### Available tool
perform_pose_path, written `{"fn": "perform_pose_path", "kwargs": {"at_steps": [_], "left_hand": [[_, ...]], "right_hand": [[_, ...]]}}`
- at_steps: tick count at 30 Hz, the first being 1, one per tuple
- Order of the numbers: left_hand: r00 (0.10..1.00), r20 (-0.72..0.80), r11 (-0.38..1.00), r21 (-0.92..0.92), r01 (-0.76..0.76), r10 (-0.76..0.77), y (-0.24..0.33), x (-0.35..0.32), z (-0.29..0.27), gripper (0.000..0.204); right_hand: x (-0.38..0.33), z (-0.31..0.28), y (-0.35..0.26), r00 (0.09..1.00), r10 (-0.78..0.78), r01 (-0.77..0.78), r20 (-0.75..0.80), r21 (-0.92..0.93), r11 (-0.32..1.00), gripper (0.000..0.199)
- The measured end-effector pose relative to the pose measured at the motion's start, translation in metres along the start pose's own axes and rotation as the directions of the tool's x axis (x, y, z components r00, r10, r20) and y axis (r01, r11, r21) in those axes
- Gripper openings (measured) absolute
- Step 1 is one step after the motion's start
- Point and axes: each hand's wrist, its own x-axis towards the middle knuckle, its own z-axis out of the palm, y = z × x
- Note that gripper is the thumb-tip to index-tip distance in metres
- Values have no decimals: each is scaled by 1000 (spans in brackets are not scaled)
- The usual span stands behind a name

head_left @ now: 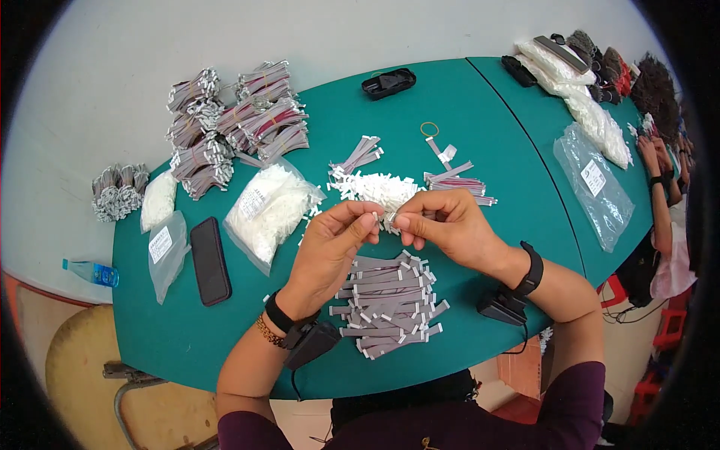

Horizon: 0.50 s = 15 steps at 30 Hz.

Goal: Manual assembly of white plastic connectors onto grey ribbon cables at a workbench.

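Observation:
My left hand (337, 240) is closed in a pinch, with a small white connector (375, 216) showing at the thumb tip. Close beside it, my right hand (454, 229) pinches too, but what lies between its fingertips is too small to make out. Just behind the fingers spreads a heap of loose white connectors (379, 189). Below my hands lies a stack of short grey ribbon cables (390, 296) with white ends. More ribbon cables sit behind the heap, a few at the left (358, 154) and a bundle at the right (459, 184).
Left of my hands are a bag of white connectors (271, 210), a black phone (210, 261) and bundled cables (255, 112). A black case (388, 83) and a rubber band (429, 129) lie farther back. At the far right, another person's hands (656, 156) are near a clear bag (596, 187).

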Motion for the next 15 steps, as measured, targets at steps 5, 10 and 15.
{"fn": "perform_pose_path", "kwargs": {"at_steps": [5,10,15], "left_hand": [[999,30,999,-32,22,-21,1,0,2,18],[998,34,996,-66,51,-49,4,-2,7,19],[997,54,996,-74,56,-52,4,-3,7,18]], "right_hand": [[-1,1,1,1000,7,-7,23,-16,1000,12],[-1,2,2,999,22,-22,34,-19,1000,12],[-3,3,1,999,22,-21,45,-22,1000,12]]}}
